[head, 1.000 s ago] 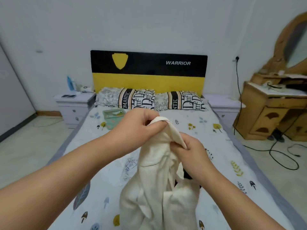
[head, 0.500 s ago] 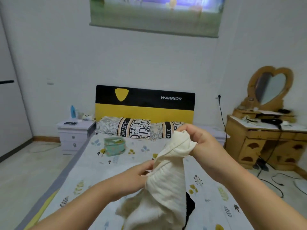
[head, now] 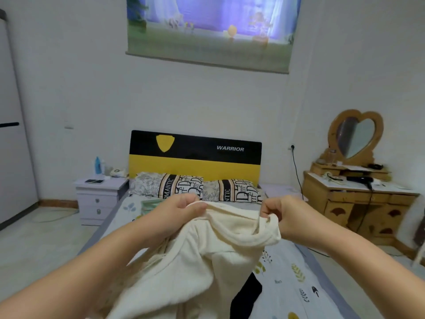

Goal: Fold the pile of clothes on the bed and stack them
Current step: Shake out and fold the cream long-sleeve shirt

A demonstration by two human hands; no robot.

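We hold a cream-coloured, soft knitted garment (head: 207, 261) up in front of us, above the foot end of the bed with the leaf-printed grey sheet (head: 296, 277). Our left hand (head: 181, 212) has its fingers curled round one end of the garment's top edge, and our right hand (head: 280, 215) pinches the bunched fabric at the other end. Between the two grips the edge runs roughly level, parallel to the black-and-yellow headboard (head: 195, 157). From that edge the cloth hangs down and toward us, its lower part still crumpled and out of sight at the bottom of the view, so its length lies along the bed. A dark garment (head: 248, 300) lies on the sheet under it, on the right-hand side of the headboard. As we judge it, the next move is to lower the hanging cloth flat onto the sheet. Both hands are equally near, so neither needs to regrip first.
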